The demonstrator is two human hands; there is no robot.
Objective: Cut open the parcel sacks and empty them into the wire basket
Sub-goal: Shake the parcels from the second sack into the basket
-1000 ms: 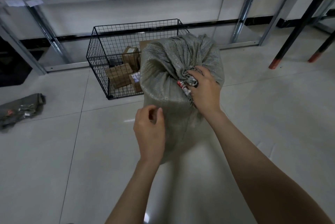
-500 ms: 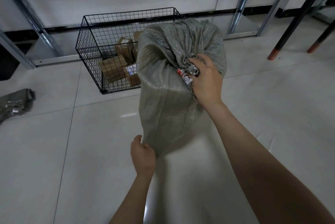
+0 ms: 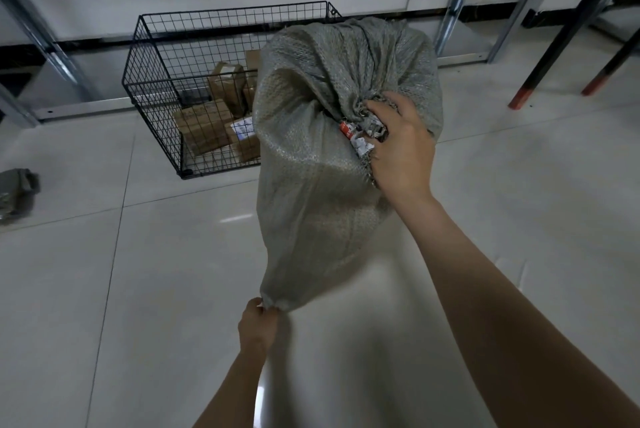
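Partly done, in our judgement. Far left, 1 flat grey sack (image 3: pixel 15 190) lies crumpled on the tile floor (image 3: pixel 138 289); we read it as already emptied, though it is cut off by the frame edge, so that is a guess. The wire basket (image 3: pixel 207 33) stands on the floor against the wall. It is black thin-rod mesh, box-shaped, with an open top. It holds at least 4 brown cardboard boxes (image 3: pixel 204 128), stiff and square-edged, 1 with a white label, and about half the basket looks unfilled.

The left hand (image 3: pixel 258 323) is low in frame, fingers curled tight and pinching the bottom corner of the held sack (image 3: pixel 311 185). That sack is off the floor, between us and the basket and overlapping its right end in view, not yet over the opening. It is grey woven plastic with a coarse, slightly shiny weave, limp and creased, bulging on top and slack below.

The right hand (image 3: pixel 403 150) grips the bunched neck, fingers wrapped around the gathered fabric and a red-and-white tag (image 3: pixel 349 131). We cannot tell whether the neck is cut. Left to do: open this sack if it is still closed, then tip its contents into the basket.

Far right, a black frame leg (image 3: pixel 554 47) with a red foot stands well apart.
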